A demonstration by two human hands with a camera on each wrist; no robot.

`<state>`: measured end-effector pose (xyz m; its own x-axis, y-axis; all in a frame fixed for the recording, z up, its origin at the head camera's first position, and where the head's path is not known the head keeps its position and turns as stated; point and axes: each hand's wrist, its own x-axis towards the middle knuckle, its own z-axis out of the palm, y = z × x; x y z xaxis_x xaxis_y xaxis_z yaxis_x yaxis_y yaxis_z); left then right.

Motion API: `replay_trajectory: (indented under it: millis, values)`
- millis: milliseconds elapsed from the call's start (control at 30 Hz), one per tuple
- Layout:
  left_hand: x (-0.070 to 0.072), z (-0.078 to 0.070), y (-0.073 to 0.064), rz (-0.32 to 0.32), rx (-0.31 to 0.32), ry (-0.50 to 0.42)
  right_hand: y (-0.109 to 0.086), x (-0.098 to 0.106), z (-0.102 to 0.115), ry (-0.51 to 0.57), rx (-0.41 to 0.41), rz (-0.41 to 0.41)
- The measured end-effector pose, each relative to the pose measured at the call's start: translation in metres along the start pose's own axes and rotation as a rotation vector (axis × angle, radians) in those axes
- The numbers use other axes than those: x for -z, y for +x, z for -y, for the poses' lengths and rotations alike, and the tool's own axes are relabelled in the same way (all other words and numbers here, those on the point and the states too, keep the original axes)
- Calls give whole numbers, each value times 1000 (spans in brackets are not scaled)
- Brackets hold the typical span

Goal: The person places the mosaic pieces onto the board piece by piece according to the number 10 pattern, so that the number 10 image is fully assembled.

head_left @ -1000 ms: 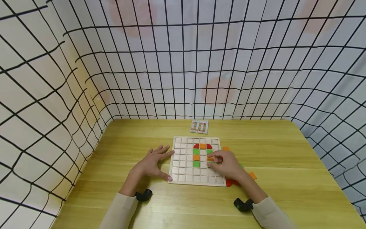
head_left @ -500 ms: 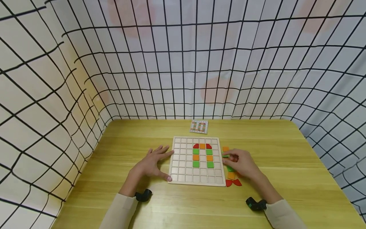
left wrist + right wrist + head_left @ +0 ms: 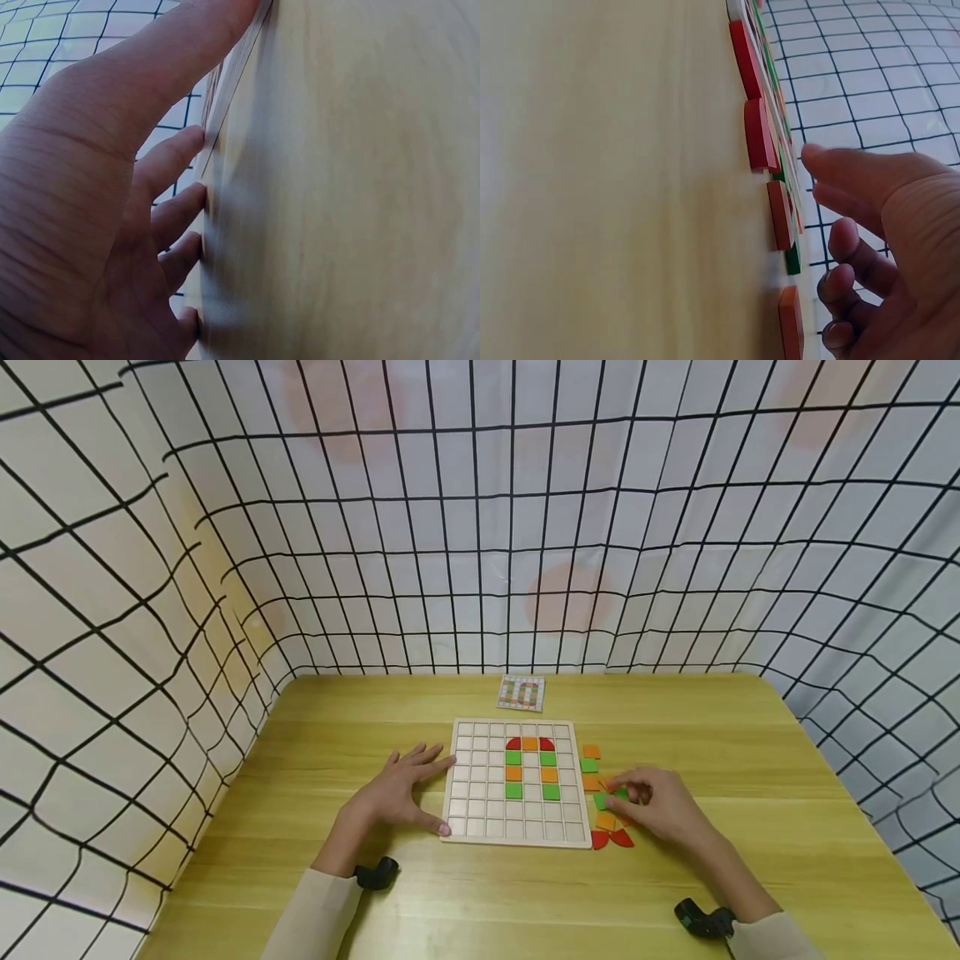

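Tiles lie under the parted, empty right hand, the spread left hand touching the board, card print unreadably small.

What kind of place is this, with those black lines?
Probably a small screened-off indoor spot for tabletop play: white walls with black grid lines stand on three sides of a yellowish wooden table, where a square pale wooden grid board lies.

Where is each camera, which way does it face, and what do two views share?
Head: on the head, facing forward and down at board and tiles; left hand, right hand, sleeves show.
Left wrist: worn there, facing the board's edge; left hand shows.
Right wrist: worn there, facing tiles; right hand shows.
Wrist views share table and backdrop.
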<state>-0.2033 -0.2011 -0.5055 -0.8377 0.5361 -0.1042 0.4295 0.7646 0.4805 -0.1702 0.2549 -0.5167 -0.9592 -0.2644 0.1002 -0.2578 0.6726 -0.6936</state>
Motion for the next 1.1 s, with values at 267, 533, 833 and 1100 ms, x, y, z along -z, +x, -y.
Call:
replay_trajectory:
  millis: [267,533,833,1100]
  values:
    - [1,0,0,3,-1,-6,-22,1,-1,4,7,75]
    - [0,1,0,14,3,-1,-29,4,-1,-1,30,97]
    - [-1,3,2,19,-1,0,-36,6,0,-99,44,41]
    - [0,2,1,23,0,5,-42,10,0,-108,45,17]
